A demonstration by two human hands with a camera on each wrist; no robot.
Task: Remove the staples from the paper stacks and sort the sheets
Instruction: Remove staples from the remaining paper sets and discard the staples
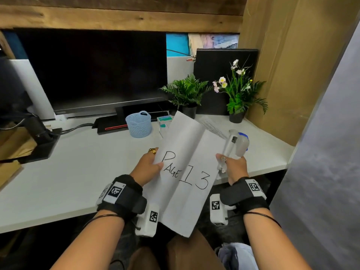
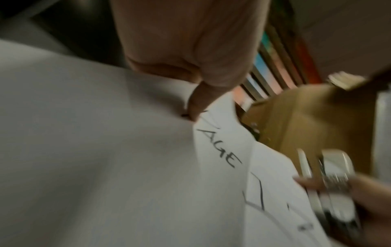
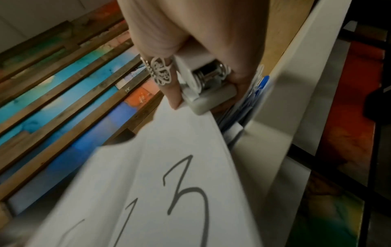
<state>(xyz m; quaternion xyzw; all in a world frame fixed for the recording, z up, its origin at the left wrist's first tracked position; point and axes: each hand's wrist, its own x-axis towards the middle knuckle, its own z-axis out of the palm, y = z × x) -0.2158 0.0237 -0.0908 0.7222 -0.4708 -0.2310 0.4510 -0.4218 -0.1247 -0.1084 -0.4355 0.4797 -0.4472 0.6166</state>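
Observation:
A creased white sheet [image 1: 185, 162] with "PAGE 13" handwritten on it is held up over the front edge of the desk [image 1: 78, 172]. My left hand [image 1: 153, 162] pinches its left edge, thumb on top and fingers behind. In the left wrist view the thumb [image 2: 198, 100] presses on the sheet [image 2: 127, 167]. My right hand [image 1: 228, 161] grips a white and blue staple remover [image 1: 235, 145] at the sheet's right edge. In the right wrist view the tool [image 3: 203, 86] lies in curled fingers, and the ringed forefinger [image 3: 169, 86] touches the sheet [image 3: 169, 167]. No staple is visible.
A pale blue basket [image 1: 138, 123] and a small staple box [image 1: 164, 119] stand behind the sheet. A printed page [image 1: 214, 127] lies flat at the right. A dark monitor [image 1: 93, 71], two potted plants [image 1: 187, 94] [image 1: 239, 94] and a tall cardboard box [image 1: 282, 65] line the back and right.

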